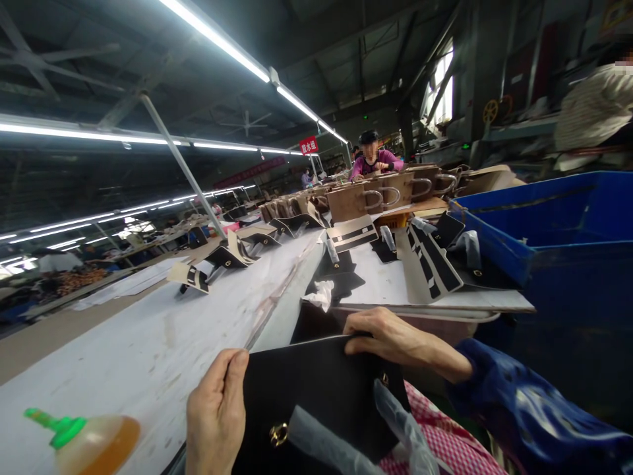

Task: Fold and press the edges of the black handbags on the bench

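A black bag panel [306,376] with gold rings and handle straps wrapped in clear plastic [321,435] is held in front of me, low in the view. My left hand [217,402] grips its left edge, thumb on the near face. At the top edge, toward the right, my right hand [390,336] is closed over the panel, fingers curled behind it. A crumpled white paper [320,295] lies just beyond the panel. To the left, on the white-covered table [163,369], a glue bottle [93,435] with a green nozzle and amber liquid lies tilted.
More black panels with pale linings [430,257] lie on a board to the right. Brown bags with handles [366,198] stand in rows further back. A blue bin [558,211] is at right. A person in purple [378,161] works beyond the bags; another person stands far right.
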The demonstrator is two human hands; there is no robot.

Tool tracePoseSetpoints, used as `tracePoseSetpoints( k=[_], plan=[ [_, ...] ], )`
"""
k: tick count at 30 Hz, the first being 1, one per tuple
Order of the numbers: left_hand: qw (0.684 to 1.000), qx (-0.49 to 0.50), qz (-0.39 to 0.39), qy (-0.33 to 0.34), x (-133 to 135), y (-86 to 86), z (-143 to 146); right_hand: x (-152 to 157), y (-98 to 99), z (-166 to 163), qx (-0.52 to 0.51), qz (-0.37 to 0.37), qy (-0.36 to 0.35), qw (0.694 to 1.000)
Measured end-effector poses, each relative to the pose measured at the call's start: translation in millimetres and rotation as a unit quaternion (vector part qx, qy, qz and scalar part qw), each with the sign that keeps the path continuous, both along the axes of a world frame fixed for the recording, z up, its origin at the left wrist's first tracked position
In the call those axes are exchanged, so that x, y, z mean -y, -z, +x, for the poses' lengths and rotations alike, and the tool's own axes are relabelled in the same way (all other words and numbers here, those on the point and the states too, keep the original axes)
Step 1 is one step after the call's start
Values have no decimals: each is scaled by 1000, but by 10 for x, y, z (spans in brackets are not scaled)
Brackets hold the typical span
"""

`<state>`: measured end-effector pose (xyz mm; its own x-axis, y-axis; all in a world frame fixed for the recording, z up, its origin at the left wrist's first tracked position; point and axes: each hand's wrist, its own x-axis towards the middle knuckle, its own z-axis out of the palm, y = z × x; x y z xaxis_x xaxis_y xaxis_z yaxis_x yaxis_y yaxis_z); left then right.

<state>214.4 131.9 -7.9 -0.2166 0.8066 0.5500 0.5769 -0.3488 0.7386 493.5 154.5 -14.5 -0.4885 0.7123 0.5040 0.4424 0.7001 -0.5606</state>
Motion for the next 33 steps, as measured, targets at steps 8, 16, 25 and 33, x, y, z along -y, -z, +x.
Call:
tracePoseSetpoints(
  k=[8,16,25,33],
  plan=[
    [1000,18,-18,4,-61,-18,-23,-207,153,-38,-111,-83,115,984],
    [999,28,-23,-31,-175,7,-161,-248,-21,303,-84,-159,48,983],
    [994,-98,36,30,-520,-157,273,-297,-187,77,48,-76,27,996],
    [991,-84,-12,107,-876,124,455,-243,-28,681,104,-85,92,987]
  ],
)
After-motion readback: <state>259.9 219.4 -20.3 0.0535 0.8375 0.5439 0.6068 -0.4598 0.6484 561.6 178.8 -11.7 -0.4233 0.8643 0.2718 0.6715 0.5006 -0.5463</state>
